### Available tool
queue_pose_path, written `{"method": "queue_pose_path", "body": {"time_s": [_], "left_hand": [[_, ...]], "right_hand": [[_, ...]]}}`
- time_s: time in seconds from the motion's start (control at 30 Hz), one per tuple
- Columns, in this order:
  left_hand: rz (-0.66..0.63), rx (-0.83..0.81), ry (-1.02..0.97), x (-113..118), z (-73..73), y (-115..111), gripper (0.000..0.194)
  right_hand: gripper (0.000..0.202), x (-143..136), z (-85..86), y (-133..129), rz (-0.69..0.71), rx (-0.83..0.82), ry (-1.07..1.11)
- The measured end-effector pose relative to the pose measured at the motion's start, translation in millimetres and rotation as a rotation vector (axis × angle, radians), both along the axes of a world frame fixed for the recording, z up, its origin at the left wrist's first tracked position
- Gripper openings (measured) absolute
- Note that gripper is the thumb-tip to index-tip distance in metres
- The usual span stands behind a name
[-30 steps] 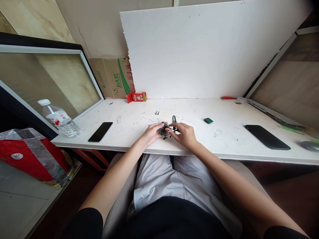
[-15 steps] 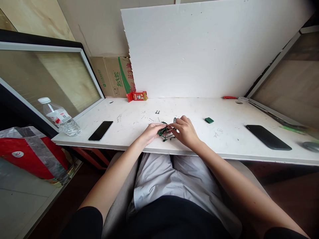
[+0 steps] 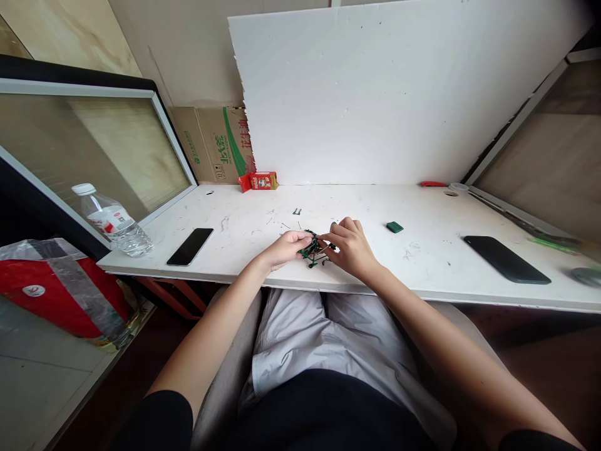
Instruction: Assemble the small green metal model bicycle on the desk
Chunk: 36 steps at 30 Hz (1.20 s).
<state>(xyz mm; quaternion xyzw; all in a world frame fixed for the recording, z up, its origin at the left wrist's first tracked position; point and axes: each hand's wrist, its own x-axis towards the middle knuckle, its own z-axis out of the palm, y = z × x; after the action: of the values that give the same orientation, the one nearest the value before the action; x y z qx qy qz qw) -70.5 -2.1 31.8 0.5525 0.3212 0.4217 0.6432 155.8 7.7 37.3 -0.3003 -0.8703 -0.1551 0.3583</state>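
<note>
Starting far left of the dark green model (image 3: 310, 255): past the desk (image 3: 225, 250) edge and lower down, a red bag (image 3: 51, 294). Then, well left of the model, a water bottle (image 3: 115, 219), leaning, white cap up. Nearer the model on that same side, a dark phone (image 3: 190, 246), lying flat. Beyond the model and to its left, a cardboard box (image 3: 206, 144), with a small red box (image 3: 263, 180) at its foot.

And right up to the model's left side, the left hand (image 3: 284, 248), grasping it, thumb on top, fingers underneath. Between both hands now, low over the desk's near edge, the model itself: thin dark arms splaying toward the body and to the right, long axis too tangled to tell. Just beyond it, a pair of tiny green parts (image 3: 297, 212).

On the model's right side, the right hand (image 3: 350, 247), coming in with fingertips pinched on it, exact part hidden. Touching on both sides, so neither hand clearly nearer!

Farther right of the model, and slightly beyond, a green block (image 3: 395, 227), out of both hands. Well beyond and right, a red item (image 3: 432, 183). Far right of the model, a black slab (image 3: 507, 259), lying flat.
</note>
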Motion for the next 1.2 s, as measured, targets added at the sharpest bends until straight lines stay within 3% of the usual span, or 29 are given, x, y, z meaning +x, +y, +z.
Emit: {"method": "queue_pose_path", "body": {"time_s": [0.2, 0.8, 1.2], "left_hand": [[0.006, 0.008, 0.103, 0, 6.5, -3, 0.034], [0.190, -0.040, -0.069, 12, 3.8, -5, 0.042], [0.131, -0.184, -0.269, 9, -5.3, 5, 0.028]], "right_hand": [[0.018, 2, 3.2, -1, 0.036, -0.019, 0.009], [0.026, -4, -9.0, -1, -0.016, 0.140, -0.084], [0.028, 0, -12.5, 3, 0.028, 0.000, 0.015]]}}
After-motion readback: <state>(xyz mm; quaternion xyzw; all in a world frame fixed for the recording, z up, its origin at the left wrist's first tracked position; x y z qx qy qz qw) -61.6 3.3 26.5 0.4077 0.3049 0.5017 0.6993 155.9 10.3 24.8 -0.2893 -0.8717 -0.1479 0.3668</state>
